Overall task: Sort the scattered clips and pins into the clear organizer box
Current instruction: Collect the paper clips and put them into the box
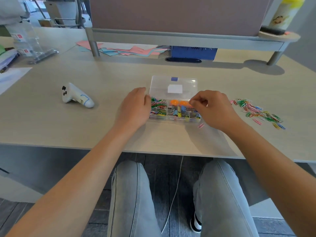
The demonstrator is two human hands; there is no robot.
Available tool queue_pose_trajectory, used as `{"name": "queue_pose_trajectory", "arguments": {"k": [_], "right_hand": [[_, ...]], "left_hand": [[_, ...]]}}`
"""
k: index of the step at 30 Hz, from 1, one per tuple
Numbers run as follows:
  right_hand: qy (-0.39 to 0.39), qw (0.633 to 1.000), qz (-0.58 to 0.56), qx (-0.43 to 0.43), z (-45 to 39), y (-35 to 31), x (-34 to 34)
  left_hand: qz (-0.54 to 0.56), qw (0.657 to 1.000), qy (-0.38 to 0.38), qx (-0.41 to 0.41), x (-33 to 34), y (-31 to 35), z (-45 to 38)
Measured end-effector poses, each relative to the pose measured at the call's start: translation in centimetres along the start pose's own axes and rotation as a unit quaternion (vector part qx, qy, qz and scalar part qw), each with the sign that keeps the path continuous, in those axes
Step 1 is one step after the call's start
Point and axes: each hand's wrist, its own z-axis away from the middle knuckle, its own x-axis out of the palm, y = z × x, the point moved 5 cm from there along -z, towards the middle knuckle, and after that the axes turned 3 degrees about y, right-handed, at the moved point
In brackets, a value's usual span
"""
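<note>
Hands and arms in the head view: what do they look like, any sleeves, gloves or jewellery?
Both the left hand and right hand are bare, without gloves, rings or watch showing. The forearms are bare too, no sleeves reaching into view. Below the desk, grey jeans cover the legs.

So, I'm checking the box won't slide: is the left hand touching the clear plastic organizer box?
Touching. The head view shows the left hand against the left wall of the clear plastic organizer box.

Both forearms bare, extended forward and converging. Left hand (pixel 135 108) palm down, fingers (pixel 145 98) straight and together, tips directed forward and to the right. Right hand (pixel 213 108) knuckles up, fingers curled, thumb and forefinger tips (pixel 192 102) pressed together; anything between them too small to tell.
</note>
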Motion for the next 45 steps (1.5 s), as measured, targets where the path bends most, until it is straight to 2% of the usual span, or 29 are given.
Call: {"name": "queue_pose_trajectory", "arguments": {"k": [8, 15, 23, 26, 29, 32, 38, 40, 42, 45], "right_hand": [[0.043, 0.998, -0.008, 0.040, 5.5, 5.3, -4.2], [0.074, 0.993, 0.005, 0.087, 9.0, 10.2, -6.1], [0.090, 0.989, 0.036, 0.113, 9.7, 12.3, -6.6], [0.077, 0.989, 0.061, 0.111, 9.4, 12.4, -6.2], [0.071, 0.988, 0.063, 0.125, 8.9, 12.5, -6.2], [0.087, 0.986, 0.055, 0.128, 8.5, 13.2, -7.2], [0.052, 0.962, 0.106, 0.247, 7.8, 18.1, -8.9], [0.036, 0.960, 0.116, 0.252, 7.5, 19.4, -9.0], [0.019, 0.964, 0.116, 0.238, 6.7, 20.0, -8.9], [-0.007, 0.972, 0.104, 0.209, 4.6, 20.0, -8.4]], "left_hand": [[0.026, 0.990, 0.004, 0.142, 1.6, 10.5, 5.4], [0.047, 0.975, -0.076, 0.204, 5.5, 17.4, 11.0], [-0.104, 0.971, -0.142, 0.160, 9.8, 18.2, 12.2], [-0.126, 0.968, -0.158, 0.147, 10.4, 18.1, 12.1], [-0.146, 0.963, -0.152, 0.167, 11.0, 18.4, 11.8], [-0.149, 0.961, -0.157, 0.174, 11.9, 19.0, 11.3], [-0.128, 0.954, -0.216, 0.166, 14.8, 21.3, 9.1], [-0.095, 0.953, -0.231, 0.170, 15.6, 22.8, 8.1], [0.027, 0.964, -0.224, 0.144, 16.0, 24.2, 6.7], [0.223, 0.965, -0.135, 0.035, 15.3, 24.2, 4.6]]}}
